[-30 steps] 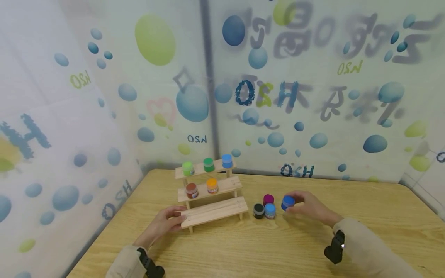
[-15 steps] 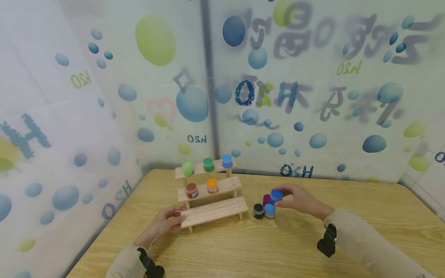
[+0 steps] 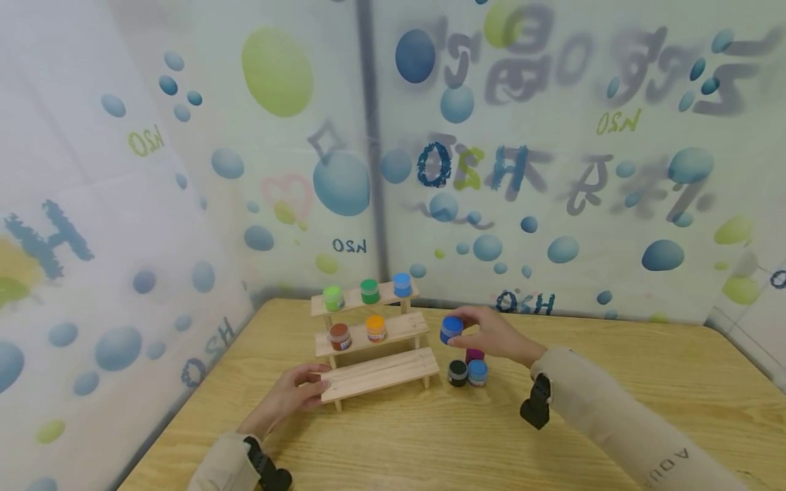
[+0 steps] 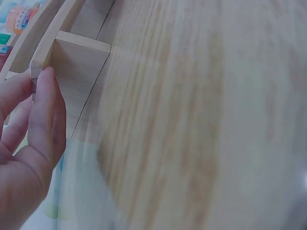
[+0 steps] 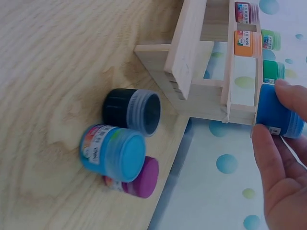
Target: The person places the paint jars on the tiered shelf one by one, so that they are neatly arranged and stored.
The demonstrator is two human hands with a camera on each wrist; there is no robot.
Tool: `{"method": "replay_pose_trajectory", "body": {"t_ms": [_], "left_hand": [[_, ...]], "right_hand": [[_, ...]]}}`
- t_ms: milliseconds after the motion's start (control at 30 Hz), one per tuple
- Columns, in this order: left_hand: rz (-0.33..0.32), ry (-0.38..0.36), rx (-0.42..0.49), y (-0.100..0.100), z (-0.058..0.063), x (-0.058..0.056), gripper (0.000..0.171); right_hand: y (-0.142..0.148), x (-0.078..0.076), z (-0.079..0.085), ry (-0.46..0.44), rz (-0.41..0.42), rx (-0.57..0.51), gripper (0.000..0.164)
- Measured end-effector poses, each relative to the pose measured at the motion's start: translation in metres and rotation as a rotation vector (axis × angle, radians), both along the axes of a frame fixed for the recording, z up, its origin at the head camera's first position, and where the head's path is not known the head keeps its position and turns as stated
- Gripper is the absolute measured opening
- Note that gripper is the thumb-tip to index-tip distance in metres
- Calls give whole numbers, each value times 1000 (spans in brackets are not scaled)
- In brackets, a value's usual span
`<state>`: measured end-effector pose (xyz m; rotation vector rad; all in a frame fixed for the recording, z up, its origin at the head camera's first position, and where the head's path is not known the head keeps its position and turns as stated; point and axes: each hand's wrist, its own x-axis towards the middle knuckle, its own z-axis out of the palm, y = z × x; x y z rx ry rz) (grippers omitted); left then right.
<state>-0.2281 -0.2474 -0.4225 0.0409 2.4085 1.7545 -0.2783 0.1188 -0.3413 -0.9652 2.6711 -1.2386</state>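
My right hand (image 3: pixel 496 334) grips a dark blue paint jar (image 3: pixel 451 329) between thumb and fingers, held up just right of the middle step of a three-step wooden rack (image 3: pixel 381 374). My left hand (image 3: pixel 288 395) pinches the left end of the rack's lowest step; the left wrist view shows the fingertips at the board corner (image 4: pixel 41 62). On the top step stand a light green jar (image 3: pixel 333 298), a green jar (image 3: pixel 370 291) and a light blue jar (image 3: pixel 402 285). The middle step bears a brown jar (image 3: pixel 340 336) and an orange jar (image 3: pixel 376 329).
Right of the rack, a black jar (image 3: pixel 457 373), a sky-blue jar (image 3: pixel 477 372) and a purple jar (image 5: pixel 144 178) stand close together on the wooden table (image 3: pixel 417 443). A patterned curtain (image 3: pixel 552 204) hangs behind the table's far edge.
My right hand has carried the dark blue jar leftward and up, passing over the purple jar toward the rack. The left hand stays at the rack's lowest step.
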Motion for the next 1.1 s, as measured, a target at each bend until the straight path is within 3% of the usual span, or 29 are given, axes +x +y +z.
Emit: {"method": "replay_pose_trajectory", "body": {"t_ms": [533, 1100], "left_hand": [[2, 11, 7, 1, 1, 2, 41], [-7, 14, 23, 0, 0, 1, 41]], "right_hand": [[-49, -22, -2, 25, -59, -30, 40], [-72, -40, -16, -62, -178, -57, 38]]}}
